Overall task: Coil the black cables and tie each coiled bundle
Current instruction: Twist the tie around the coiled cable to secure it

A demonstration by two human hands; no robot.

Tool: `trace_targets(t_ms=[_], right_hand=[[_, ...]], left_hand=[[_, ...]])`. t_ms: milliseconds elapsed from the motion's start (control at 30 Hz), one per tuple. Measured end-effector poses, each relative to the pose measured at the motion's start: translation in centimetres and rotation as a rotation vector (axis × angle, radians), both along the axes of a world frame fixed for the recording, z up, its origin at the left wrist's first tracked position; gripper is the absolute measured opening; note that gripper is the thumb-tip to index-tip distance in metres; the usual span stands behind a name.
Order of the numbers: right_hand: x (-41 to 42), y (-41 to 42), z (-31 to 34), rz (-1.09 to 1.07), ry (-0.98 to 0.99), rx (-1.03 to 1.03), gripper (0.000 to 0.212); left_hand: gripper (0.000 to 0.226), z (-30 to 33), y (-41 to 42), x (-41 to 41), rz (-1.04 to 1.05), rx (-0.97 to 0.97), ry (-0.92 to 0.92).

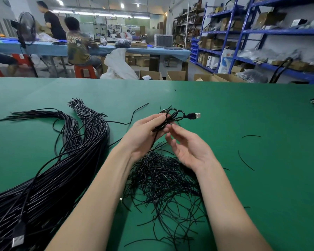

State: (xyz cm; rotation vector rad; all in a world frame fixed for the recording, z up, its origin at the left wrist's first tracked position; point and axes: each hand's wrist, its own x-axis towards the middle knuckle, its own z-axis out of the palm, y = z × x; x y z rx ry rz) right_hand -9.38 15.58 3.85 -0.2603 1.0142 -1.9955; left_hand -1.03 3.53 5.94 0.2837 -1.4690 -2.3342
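Head view had the coiled cable held up above the green table, and that coil was the landmark for everything else. Left hand gripped it, fingers curled round the gathered loops, with the USB plug poking out to the right of the coil. Right hand sat just below and right of the coil, fingers loosely bent and apart, holding nothing that could be made out; whether a tie was already round the bundle was too fine to tell. Directly below the coil lay the heap of thin black ties, and well off to its left the big sheaf of uncoiled cables. To do this step well, by my reading, the left grip needed to keep the loops pinched flat and even, so the right hand could pick a single tie from the heap and wrap it at the coil's waist, clear of the plug.
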Motion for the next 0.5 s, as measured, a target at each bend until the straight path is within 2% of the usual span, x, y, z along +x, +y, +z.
trace_targets(t_ms=[133, 233, 300, 367, 433, 500], right_hand=[[-0.6, 1.0, -0.5, 0.028, 0.031, 0.010, 0.019], [-1.5, 2.6, -0.7, 0.104, 0.092, 0.047, 0.021], [-1.7, 3.3, -0.5, 0.202, 0.298, 0.124, 0.010], [-1.6, 3.6, 0.1, 0.246, 0.503, 0.237, 0.009], [-1.6, 3.5, 0.9, 0.179, 0.735, 0.455, 0.010], [-1.5, 3.0, 1.9, 0.021, 0.975, 0.652, 0.009]], left_hand=[[0.017, -0.2, -0.9, 0.5, -0.127, -0.054, -0.039], [0.017, -0.2, -1.5, 1.2, -0.311, -0.196, -0.087], [0.014, 0.0, -1.7, 1.7, -0.418, -0.330, -0.097], [0.009, 0.4, -1.7, 2.1, -0.428, -0.516, -0.154], [0.005, 1.0, -1.7, 2.2, -0.331, -0.734, -0.269], [0.003, 1.4, -1.5, 2.0, -0.187, -0.892, -0.349]])
